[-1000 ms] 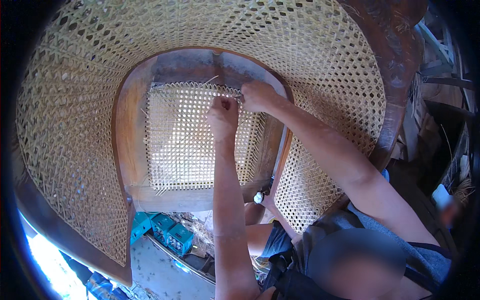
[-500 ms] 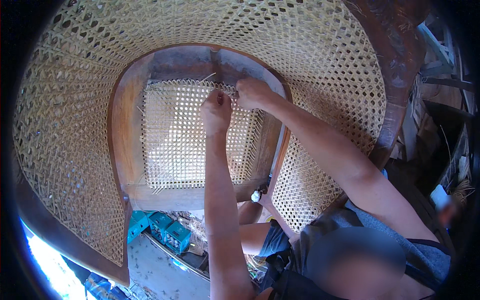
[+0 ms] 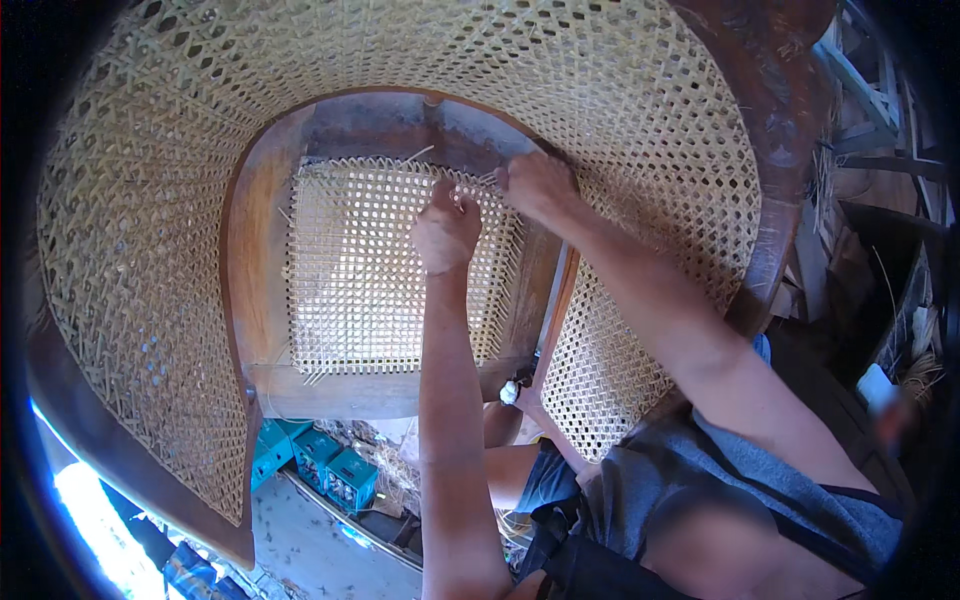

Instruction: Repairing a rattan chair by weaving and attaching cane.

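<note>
A wooden chair seat frame [image 3: 262, 270] holds a panel of woven cane [image 3: 355, 290], with loose strand ends along its edges. My left hand [image 3: 447, 232] is over the panel's far right part, fingers bent toward the weave, index finger and thumb a little apart. What it grips, if anything, is hidden. At the far right corner of the panel my right hand [image 3: 540, 188] is closed in a pinch on a thin cane strand [image 3: 486, 179]. One loose strand end [image 3: 420, 153] sticks up at the far edge.
The chair's curved cane backrest [image 3: 130, 250] wraps around the seat, bordered by a dark wooden rim [image 3: 790, 170]. Teal crates [image 3: 351, 478] stand on the floor below, left of my left forearm. Wood pieces [image 3: 860, 95] are piled at the far right.
My right hand has moved right, away from my left hand, toward the seat's right corner. My left hand has shifted slightly right and nearer, its index finger less curled.
</note>
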The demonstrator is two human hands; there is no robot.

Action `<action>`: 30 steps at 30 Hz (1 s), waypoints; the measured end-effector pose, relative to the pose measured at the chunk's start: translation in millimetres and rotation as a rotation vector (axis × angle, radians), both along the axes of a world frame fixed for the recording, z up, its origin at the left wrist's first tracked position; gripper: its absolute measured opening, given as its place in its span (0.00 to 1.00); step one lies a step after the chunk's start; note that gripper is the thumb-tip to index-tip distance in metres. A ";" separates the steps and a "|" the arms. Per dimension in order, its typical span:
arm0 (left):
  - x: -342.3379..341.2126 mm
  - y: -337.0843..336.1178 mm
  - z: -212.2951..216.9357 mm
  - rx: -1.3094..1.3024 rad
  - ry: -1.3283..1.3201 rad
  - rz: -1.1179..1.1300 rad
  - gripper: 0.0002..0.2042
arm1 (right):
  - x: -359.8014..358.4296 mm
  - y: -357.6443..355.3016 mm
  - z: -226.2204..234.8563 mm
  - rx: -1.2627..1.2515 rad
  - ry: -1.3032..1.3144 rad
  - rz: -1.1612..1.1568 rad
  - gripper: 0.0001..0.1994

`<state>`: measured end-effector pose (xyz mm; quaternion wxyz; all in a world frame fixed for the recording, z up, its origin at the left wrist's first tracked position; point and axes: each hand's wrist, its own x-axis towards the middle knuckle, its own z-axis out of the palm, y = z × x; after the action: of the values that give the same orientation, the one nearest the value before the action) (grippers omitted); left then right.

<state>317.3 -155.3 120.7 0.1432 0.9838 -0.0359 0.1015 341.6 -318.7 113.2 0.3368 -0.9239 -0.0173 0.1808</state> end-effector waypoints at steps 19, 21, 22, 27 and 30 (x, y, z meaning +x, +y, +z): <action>21.9 4.7 -15.9 -0.560 0.185 0.078 0.07 | 3.7 26.1 -26.5 0.211 0.021 0.085 0.14; 17.4 0.0 -12.8 -0.313 0.032 0.031 0.06 | 3.4 28.8 -30.0 0.258 0.105 0.004 0.13; 15.0 -2.5 -10.8 -0.309 0.049 0.028 0.06 | 2.1 30.0 -32.1 0.311 0.177 -0.076 0.12; 16.7 -4.7 -3.7 -0.272 0.061 0.020 0.05 | -10.8 32.6 -42.8 0.452 0.120 -0.193 0.15; 24.6 3.1 -4.8 -0.277 0.066 -0.049 0.05 | -13.9 31.7 -43.8 0.456 0.092 -0.191 0.14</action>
<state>341.9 -152.3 115.8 0.2812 0.9562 -0.0411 0.0697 327.7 -286.9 69.4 0.5524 -0.8123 0.0453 0.1816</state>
